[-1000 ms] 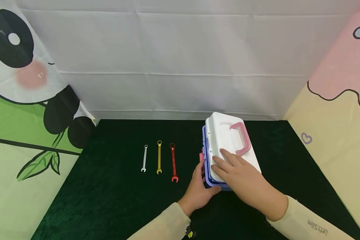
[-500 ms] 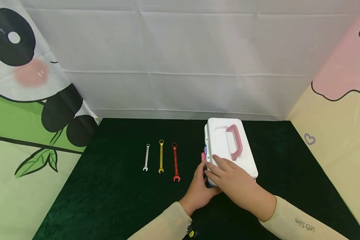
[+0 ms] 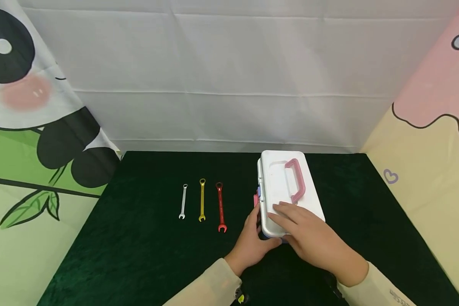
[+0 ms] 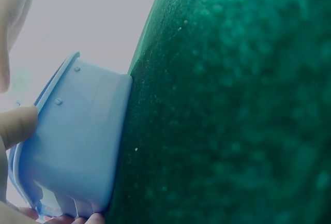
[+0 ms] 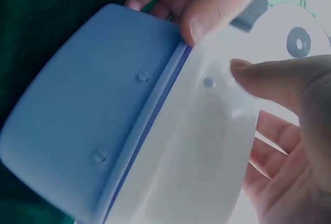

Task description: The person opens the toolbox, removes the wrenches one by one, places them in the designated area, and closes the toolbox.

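A toolbox (image 3: pixel 277 187) with a white lid and blue base (image 4: pixel 77 136) stands at the right of the table, its lid down on the base. The lid carries a pink handle (image 3: pixel 300 182); a pink latch (image 3: pixel 256 200) shows on the left side. My left hand (image 3: pixel 252 246) grips the near left corner, thumb at the near end and fingers along the latch side. On the lid's near part rests my right hand (image 3: pixel 315 238), fingers extended. In the right wrist view its thumb stands off the lid's white end (image 5: pixel 186 146).
Left of the toolbox lie a silver wrench (image 3: pixel 183 202), a yellow wrench (image 3: pixel 202 199) and a red wrench (image 3: pixel 220 208), side by side. Dark green cloth (image 3: pixel 149 255) covers the table. A white sheet (image 3: pixel 229 76) hangs behind it, with printed cloths at both sides.
The lid has come down from a slightly raised position onto the blue base under my right hand. That hand has since shifted a little right; my left hand keeps its grip.
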Demonstrator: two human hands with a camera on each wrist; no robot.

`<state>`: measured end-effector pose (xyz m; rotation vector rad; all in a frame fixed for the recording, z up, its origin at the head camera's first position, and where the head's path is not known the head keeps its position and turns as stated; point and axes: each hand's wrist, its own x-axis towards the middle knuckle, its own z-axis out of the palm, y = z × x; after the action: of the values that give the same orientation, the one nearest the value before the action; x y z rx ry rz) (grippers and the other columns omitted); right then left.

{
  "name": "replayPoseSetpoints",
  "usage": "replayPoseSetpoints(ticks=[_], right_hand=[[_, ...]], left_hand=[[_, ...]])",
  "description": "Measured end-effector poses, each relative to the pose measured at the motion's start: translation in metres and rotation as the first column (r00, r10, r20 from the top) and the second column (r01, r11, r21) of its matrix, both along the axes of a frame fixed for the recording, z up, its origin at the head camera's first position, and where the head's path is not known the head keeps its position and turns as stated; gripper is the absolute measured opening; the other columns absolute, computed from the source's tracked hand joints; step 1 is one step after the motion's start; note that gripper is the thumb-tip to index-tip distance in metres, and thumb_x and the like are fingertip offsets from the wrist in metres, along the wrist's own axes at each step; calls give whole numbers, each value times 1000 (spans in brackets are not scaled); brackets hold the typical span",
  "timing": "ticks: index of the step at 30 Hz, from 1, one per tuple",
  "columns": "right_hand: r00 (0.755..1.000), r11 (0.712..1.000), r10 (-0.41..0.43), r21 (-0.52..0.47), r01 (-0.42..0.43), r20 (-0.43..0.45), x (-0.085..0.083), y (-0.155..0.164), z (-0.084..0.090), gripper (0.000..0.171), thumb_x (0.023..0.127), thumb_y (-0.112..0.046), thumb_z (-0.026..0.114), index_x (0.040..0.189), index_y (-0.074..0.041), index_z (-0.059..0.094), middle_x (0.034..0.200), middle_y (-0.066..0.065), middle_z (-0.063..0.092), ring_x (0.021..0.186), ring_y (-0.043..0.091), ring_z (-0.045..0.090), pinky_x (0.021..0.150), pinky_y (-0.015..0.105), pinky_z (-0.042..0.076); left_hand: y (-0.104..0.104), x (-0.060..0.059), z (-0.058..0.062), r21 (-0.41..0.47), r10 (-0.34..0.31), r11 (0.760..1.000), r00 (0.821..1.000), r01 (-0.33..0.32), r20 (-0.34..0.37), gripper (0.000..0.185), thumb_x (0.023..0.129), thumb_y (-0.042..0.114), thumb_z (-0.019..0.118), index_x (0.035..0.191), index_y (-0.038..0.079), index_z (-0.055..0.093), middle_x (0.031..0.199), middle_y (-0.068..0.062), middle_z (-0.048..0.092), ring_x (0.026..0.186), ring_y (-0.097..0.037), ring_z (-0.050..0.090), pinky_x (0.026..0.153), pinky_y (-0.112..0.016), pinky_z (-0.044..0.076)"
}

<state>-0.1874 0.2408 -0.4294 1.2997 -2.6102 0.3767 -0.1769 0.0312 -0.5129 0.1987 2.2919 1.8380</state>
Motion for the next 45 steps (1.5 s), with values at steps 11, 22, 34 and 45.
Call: replayPoseSetpoints(ticks=[11,22,34,45], right_hand=[[955,900,-295,-329,285,19,5,46,-22,55,79,-19,88,130,-9,69,136,7,63,124,29,57,111,38,42],[722,738,-318,-318,596,614,-12,44,-33,76,104,-40,60,164,-12,22,164,25,22,142,48,32,108,72,33],[514,622,-71,-365,693,855,-18,38,-40,85,105,-43,56,166,-31,-2,171,14,-3,151,46,7,114,76,12],[528,583,-24,-418,697,849,-16,38,-44,82,107,-36,53,166,-27,-4,171,13,-7,152,44,1,114,77,7]], left_hand=[[0,1,2,-11,24,1000,998,-23,50,113,84,32,88,166,27,10,167,-5,19,151,-24,29,118,-42,34],[-1,-2,1,-7,17,1000,997,-16,72,112,85,28,87,166,28,10,167,-5,18,151,-24,28,118,-42,33],[-2,-2,5,-8,17,1000,997,-17,76,111,86,28,87,166,28,10,166,-6,19,150,-25,30,117,-43,34],[-13,-9,6,134,-41,991,992,25,117,107,83,22,89,163,30,18,165,-1,25,150,-27,31,116,-46,36]])
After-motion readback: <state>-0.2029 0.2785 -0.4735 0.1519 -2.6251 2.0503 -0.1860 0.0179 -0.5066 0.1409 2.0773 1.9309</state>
